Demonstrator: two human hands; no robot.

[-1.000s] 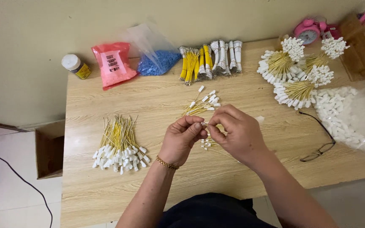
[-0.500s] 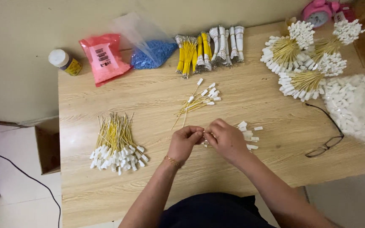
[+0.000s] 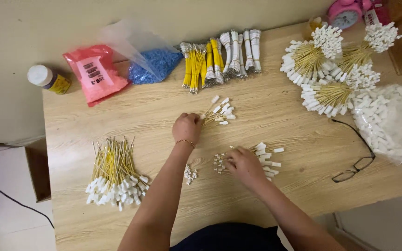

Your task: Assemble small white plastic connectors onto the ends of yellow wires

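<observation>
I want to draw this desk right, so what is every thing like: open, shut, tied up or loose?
left hand: fingers closed on the small fan of yellow wires
right hand: pressing on loose white-tipped wires
big wire pile: loose, spread out
round wire bundles: gathered, tips fanned outward
clear bag of blue pieces: lying open
red packet: flat, looks sealed
small bottle: capped
glasses: unfolded, lying on the table

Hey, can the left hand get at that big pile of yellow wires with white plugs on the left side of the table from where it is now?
Probably yes. The left hand rests at the small wire cluster, and bare table lies between it and the big pile; nothing blocks the way.
</observation>
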